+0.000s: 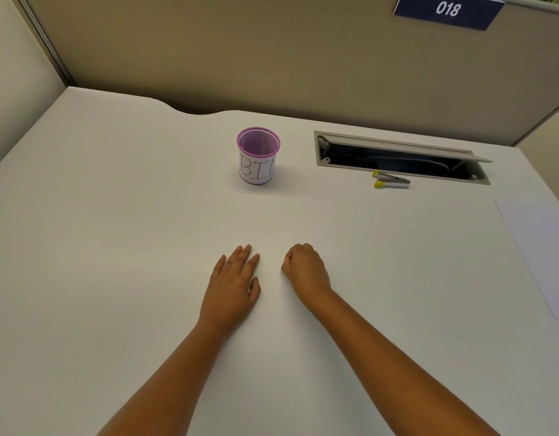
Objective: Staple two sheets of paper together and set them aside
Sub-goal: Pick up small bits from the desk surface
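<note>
White paper [542, 256] lies flat at the right edge of the white desk [114, 231], partly cut off by the frame; I cannot tell how many sheets it is. A small metal stapler with yellow ends [390, 180] lies at the back right, just in front of the cable slot. My left hand [235, 284] rests flat on the desk near the middle, fingers extended and holding nothing. Beside it, my right hand [305, 269] rests on the desk with its fingers curled into a loose fist, nothing visible in it. Both hands are far from the paper and stapler.
A purple mesh cup [258, 155] with a white label reading "BIN" stands at the back centre. An open cable slot [401, 157] with a raised flap is recessed in the desk at the back right. Beige partition walls enclose the desk behind and at the left.
</note>
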Action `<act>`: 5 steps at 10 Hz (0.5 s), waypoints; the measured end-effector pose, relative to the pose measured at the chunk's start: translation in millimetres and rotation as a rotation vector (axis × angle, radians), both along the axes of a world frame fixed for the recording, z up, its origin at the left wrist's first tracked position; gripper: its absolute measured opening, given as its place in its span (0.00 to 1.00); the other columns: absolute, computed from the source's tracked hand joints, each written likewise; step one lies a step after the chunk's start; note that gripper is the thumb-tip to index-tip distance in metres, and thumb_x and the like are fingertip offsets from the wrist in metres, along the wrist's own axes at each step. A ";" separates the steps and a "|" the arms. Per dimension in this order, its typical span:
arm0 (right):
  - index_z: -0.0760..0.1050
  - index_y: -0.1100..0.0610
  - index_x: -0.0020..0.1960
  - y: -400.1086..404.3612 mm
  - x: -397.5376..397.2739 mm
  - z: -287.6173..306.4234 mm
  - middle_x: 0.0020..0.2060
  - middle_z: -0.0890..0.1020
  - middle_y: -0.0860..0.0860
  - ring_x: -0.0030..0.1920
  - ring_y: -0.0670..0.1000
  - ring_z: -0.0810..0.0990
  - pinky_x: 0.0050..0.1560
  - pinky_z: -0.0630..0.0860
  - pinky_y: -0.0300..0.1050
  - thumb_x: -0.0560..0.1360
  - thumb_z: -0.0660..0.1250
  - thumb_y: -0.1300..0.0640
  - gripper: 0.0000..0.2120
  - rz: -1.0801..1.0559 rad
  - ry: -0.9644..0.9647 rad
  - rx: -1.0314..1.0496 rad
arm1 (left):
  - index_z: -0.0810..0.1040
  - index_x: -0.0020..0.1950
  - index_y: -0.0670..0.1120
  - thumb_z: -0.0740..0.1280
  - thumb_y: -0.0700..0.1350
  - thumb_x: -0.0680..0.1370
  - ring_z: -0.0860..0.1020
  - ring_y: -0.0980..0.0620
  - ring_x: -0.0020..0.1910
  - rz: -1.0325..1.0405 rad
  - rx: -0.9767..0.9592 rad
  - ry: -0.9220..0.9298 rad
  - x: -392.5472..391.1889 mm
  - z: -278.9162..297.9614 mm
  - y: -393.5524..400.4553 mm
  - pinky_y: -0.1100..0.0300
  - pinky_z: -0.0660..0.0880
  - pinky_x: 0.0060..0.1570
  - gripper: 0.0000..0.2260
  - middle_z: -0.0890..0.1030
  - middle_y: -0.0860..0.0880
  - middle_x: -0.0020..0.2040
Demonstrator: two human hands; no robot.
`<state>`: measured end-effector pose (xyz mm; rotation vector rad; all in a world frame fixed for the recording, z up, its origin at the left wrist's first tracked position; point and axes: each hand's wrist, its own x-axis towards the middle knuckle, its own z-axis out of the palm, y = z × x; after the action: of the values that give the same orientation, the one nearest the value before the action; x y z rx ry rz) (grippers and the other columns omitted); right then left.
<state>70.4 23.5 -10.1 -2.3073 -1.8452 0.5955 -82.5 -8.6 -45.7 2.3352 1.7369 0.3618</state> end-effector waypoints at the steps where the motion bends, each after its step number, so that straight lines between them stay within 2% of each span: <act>1: 0.68 0.60 0.37 1.1 9.8 3.5 0.37 0.71 0.54 0.36 0.51 0.69 0.36 0.65 0.42 0.73 0.57 0.64 0.07 -0.035 0.250 -0.018 | 0.74 0.65 0.44 0.52 0.49 0.75 0.70 0.47 0.67 -0.004 0.000 0.002 -0.2 1.7 0.0 0.54 0.56 0.68 0.22 0.73 0.45 0.67; 2: 0.68 0.58 0.33 0.6 26.5 16.5 0.31 0.69 0.53 0.30 0.49 0.66 0.34 0.65 0.42 0.76 0.60 0.60 0.12 -0.299 0.746 -0.060 | 0.74 0.64 0.43 0.53 0.48 0.75 0.70 0.46 0.67 -0.010 0.004 -0.003 -1.0 2.6 0.0 0.55 0.54 0.67 0.22 0.73 0.44 0.67; 3: 0.69 0.58 0.35 -1.6 38.2 26.3 0.30 0.70 0.52 0.29 0.47 0.68 0.31 0.70 0.38 0.77 0.62 0.59 0.12 -0.586 1.210 -0.155 | 0.74 0.65 0.44 0.52 0.49 0.75 0.70 0.46 0.67 -0.006 -0.001 -0.003 -0.3 2.7 0.2 0.55 0.54 0.67 0.22 0.73 0.44 0.67; 5: 0.71 0.60 0.38 -1.6 43.4 30.9 0.32 0.72 0.51 0.29 0.45 0.71 0.27 0.72 0.34 0.76 0.64 0.62 0.07 -0.745 1.667 -0.247 | 0.74 0.65 0.44 0.52 0.49 0.75 0.70 0.46 0.67 -0.007 0.000 -0.001 -0.7 2.6 -1.3 0.55 0.54 0.67 0.22 0.73 0.44 0.67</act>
<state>113.7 21.9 20.8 -1.2888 -0.1390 1.7582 -83.3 -9.9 -43.1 2.3398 1.7280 0.3620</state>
